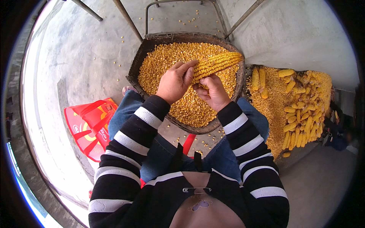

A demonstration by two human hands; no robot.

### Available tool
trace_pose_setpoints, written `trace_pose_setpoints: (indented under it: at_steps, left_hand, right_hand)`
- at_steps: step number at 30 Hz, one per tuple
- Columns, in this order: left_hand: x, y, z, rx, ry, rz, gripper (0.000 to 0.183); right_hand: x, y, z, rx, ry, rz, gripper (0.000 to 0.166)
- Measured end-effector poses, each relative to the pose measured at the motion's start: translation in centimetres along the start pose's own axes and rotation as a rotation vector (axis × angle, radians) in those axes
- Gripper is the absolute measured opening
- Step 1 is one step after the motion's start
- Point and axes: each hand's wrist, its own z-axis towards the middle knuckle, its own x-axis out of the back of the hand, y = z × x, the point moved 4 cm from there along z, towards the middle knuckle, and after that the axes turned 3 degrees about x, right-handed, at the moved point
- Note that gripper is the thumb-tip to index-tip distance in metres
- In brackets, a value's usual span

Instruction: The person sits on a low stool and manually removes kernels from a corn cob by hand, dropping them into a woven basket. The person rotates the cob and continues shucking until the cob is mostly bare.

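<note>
A yellow ear of dried corn (218, 65) lies slantwise over a woven basket (186, 130) that holds loose corn kernels (196, 109). My left hand (178, 79) grips the ear's near end from the left, thumb and index finger on its kernels. Just below that end, my right hand (211, 89) has its thumb and curled fingers against the ear's underside. Its fingertips are partly hidden, and whether it also grips the ear is hard to tell. The ear's far end reaches the basket's right rim.
Right of the basket, a heap of kernels (266, 114) bears several corn ears (299, 114) beside the wall. A red bag (92, 125) stands at the left. Metal legs (128, 20) rise behind the basket, and stray kernels dot the concrete floor (94, 42).
</note>
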Motion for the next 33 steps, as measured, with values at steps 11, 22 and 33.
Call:
trace_pose_setpoints:
  at_steps: [11, 22, 33]
  left_hand:
    - [0.2, -0.4, 0.2, -0.056, 0.031, -0.104, 0.028]
    - [1.6, -3.0, 0.5, 0.341, -0.105, -0.417, 0.035]
    - [2.7, -3.3, 1.1, 0.268, -0.134, -0.298, 0.032]
  right_hand:
    - [-0.6, -0.7, -0.3, -0.017, -0.027, 0.070, 0.017]
    - [5.2, 0.6, 1.9, 0.280, 0.037, -1.045, 0.060]
    - [1.2, -7.9, -2.9, 0.785, 0.121, -1.678, 0.055]
